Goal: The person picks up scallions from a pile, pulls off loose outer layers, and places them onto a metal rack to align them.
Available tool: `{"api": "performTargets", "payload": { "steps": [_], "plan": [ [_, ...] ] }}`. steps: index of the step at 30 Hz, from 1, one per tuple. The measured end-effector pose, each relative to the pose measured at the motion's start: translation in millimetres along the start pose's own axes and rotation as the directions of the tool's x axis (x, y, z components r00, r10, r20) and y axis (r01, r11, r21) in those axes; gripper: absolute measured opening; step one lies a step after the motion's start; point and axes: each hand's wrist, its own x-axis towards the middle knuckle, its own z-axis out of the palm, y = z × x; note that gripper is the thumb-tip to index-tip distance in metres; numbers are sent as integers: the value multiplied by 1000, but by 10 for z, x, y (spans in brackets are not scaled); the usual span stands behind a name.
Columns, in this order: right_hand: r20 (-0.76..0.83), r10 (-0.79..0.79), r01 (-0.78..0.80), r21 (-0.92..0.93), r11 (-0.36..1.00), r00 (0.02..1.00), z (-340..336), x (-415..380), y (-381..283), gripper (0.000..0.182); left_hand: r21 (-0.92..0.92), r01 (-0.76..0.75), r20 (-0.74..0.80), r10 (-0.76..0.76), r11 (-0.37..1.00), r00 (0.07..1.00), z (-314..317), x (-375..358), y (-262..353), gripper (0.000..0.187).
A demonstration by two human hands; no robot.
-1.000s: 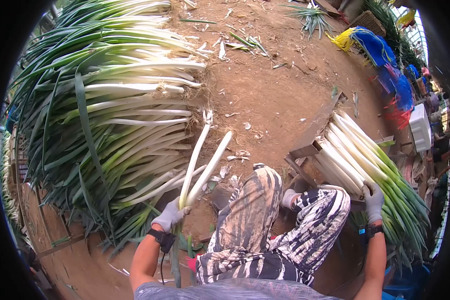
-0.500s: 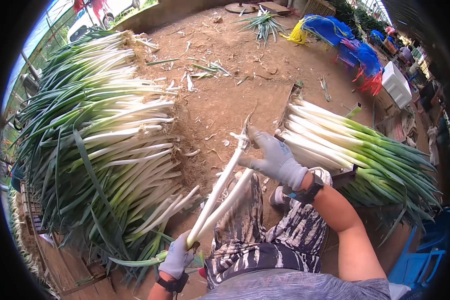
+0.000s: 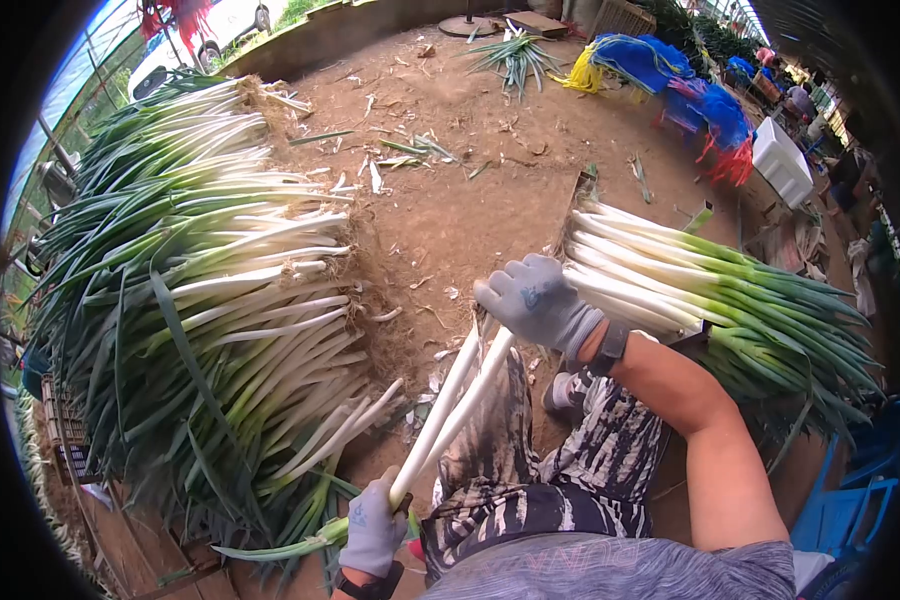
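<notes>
My gloved left hand [image 3: 372,528] is closed around two long green onions [image 3: 450,400], gripping them where the white stalks turn green. They slant up across my lap, their white ends spread slightly apart. At the upper ends, my gloved right hand [image 3: 538,305] is curled shut, and its fingers hide the root tips. A big pile of green onions with roots [image 3: 220,270] lies at my left. Close to my right hand, cleaner green onions [image 3: 690,280] lie side by side in a metal-edged holder, white ends toward the middle.
Leaf scraps [image 3: 420,148] and peelings litter the dirt floor [image 3: 440,220]. Farther off are a small heap of green leaves [image 3: 517,60], blue netting [image 3: 645,60] with yellow and red ends, and a white foam box [image 3: 781,163]. A blue plastic stool [image 3: 860,510] stands at lower right.
My right hand has gone from spread fingers beside the root end to a closed grip over it. The strip and roots standing up there are now hidden. My left hand has shifted slightly right.
</notes>
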Motion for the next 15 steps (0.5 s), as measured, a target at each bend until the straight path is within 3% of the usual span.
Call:
{"api": "performTargets", "payload": {
  "steps": [3, 4, 6, 7, 9, 10, 11, 12, 13, 15],
  "plan": [
    [36, 27, -25, -48, 999, 999, 71, 118, 247, 8, -99, 17, 11, -16, 995, 1000, -50, 4, 199, 41],
    [13, 54, -54, -3, 999, 998, 128, 180, 341, 5, -202, 94, 53, -85, 975, 995, -58, 14, 285, 40],
    [-28, 246, -248, -98, 964, 969, 198, 291, 573, 5, -388, 242, 146, -200, 889, 969, -81, 63, 413, 37],
    [-22, 381, -378, -188, 906, 924, 301, 313, 886, 8, -386, 211, 195, -144, 898, 970, -97, 25, 318, 36],
    [-97, 741, -737, -249, 628, 664, 482, 48, 1831, 21, -523, 273, 188, -203, 807, 961, -64, -196, 82, 35],
    [125, 854, -827, -215, 520, 505, -180, 315, 1731, 27, -593, 309, 187, -246, 743, 951, -30, -276, -6, 35],
    [167, 818, -800, -174, 575, 551, -170, 350, 1684, 32, -749, 446, 328, -310, 490, 892, 16, -289, -128, 36],
    [204, 778, -770, -135, 624, 594, -170, 376, 1644, 36, -669, 494, 342, -361, 555, 868, -12, -255, -147, 40],
    [228, 738, -741, -93, 665, 635, -191, 411, 1601, 42, -700, 506, 365, -356, 504, 860, -49, -154, -90, 43],
    [541, 552, -601, -104, 792, 634, -80, 456, 1217, 55, -732, 521, 408, -331, 439, 851, -167, 51, 3, 49]
  ]
}}
